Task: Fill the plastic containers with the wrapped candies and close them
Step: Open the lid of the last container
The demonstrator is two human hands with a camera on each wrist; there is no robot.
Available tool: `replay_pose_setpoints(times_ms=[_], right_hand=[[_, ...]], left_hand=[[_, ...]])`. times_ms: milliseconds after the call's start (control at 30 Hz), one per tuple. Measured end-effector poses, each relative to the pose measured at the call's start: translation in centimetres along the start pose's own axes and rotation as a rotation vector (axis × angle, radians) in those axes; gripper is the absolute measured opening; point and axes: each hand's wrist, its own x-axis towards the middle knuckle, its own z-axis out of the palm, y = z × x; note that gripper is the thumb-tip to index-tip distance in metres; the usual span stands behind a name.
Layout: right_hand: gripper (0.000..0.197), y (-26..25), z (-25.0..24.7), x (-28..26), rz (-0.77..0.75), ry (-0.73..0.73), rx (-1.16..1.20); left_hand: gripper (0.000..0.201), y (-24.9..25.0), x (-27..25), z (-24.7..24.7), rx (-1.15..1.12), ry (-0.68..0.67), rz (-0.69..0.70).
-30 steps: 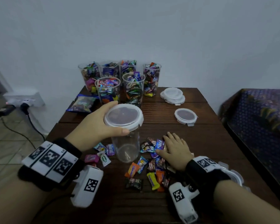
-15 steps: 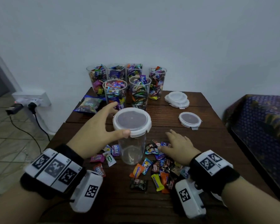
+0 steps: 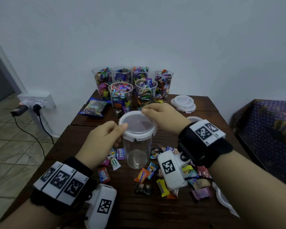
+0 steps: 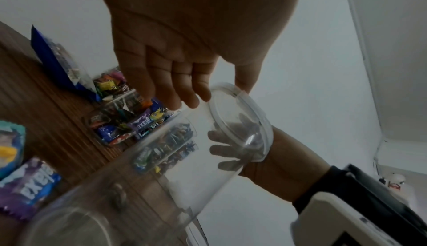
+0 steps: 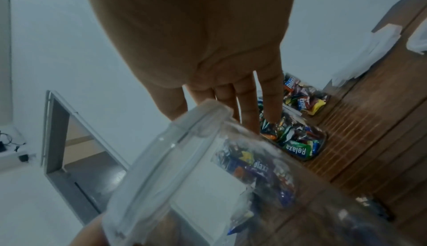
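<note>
An empty clear plastic container (image 3: 136,152) stands upright mid-table with a white-rimmed lid (image 3: 137,123) on top. My left hand (image 3: 104,138) grips the lid's left edge, thumb on top and fingers curled under the rim. From the far right side my right hand (image 3: 162,116) holds the lid, thumb on its far edge. In the left wrist view, the left hand (image 4: 184,89) touches the lid (image 4: 242,122). The right wrist view shows the right hand (image 5: 219,94) behind the lid (image 5: 166,158). Loose wrapped candies (image 3: 162,187) lie around the container's base.
Several open containers full of candies (image 3: 121,96) stand at the table's back, with a candy bag (image 3: 93,108) to their left. A stack of lids (image 3: 183,103) sits at the back right. Another lid (image 3: 223,199) lies at the right edge. Bare wood spans the near edge.
My right hand has lifted off the candy pile and taken the lid's far right edge. The left hand has shifted to the lid's left rim.
</note>
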Motion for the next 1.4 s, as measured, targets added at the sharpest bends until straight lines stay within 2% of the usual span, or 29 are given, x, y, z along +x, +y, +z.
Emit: replay_pose_setpoints(times_ms=[200,333,467,567,767,867,1000,1100,1167,1233,1300,1400], right_hand=[[0.022,0.8,0.7,0.5,0.06,-0.053,0.166],[0.025,1.4,0.6,0.6,0.094,-0.074,0.274],[0.033,1.6,0.9,0.4,0.114,-0.073,0.379],[0.038,1.8,0.8,0.5,0.103,-0.019,0.389],[0.041,1.8,0.5,0.1,0.065,0.047,0.196],[0.035,1.6,0.5,0.0,0.03,0.111,0.041],[0.039,1.1,0.7,-0.6,-0.128,0.202,-0.185],[0.028,0.6,1.2,-1.6,-0.265,0.276,-0.335],[0.037,0.3,1.6,-2.6,-0.347,0.312,-0.376],[0.05,-0.1,1.8,-3.5,-0.385,0.28,-0.41],[0.058,-0.6,1.8,-4.2,-0.375,0.188,-0.49],[0.059,-1.2,1.9,-4.9,-0.368,0.113,-0.645]], left_hand=[[0.033,0.3,0.6,-0.1,-0.1,-0.01,-0.054],[0.031,0.4,1.2,-0.1,-0.158,-0.021,-0.08],[0.038,0.3,1.1,0.2,-0.164,-0.023,-0.12],[0.039,0.3,1.0,0.2,-0.16,-0.042,-0.111],[0.032,0.2,1.6,0.1,-0.278,-0.088,-0.167],[0.031,0.1,1.9,0.2,-0.345,-0.112,-0.202],[0.029,0.0,2.2,0.1,-0.384,-0.137,-0.217],[0.03,0.0,2.4,0.1,-0.402,-0.136,-0.219],[0.03,0.0,2.5,0.1,-0.425,-0.141,-0.222],[0.03,0.0,2.5,0.2,-0.443,-0.153,-0.228],[0.031,0.0,2.6,0.2,-0.46,-0.16,-0.232],[0.036,0.2,2.7,0.2,-0.471,-0.125,-0.203]])
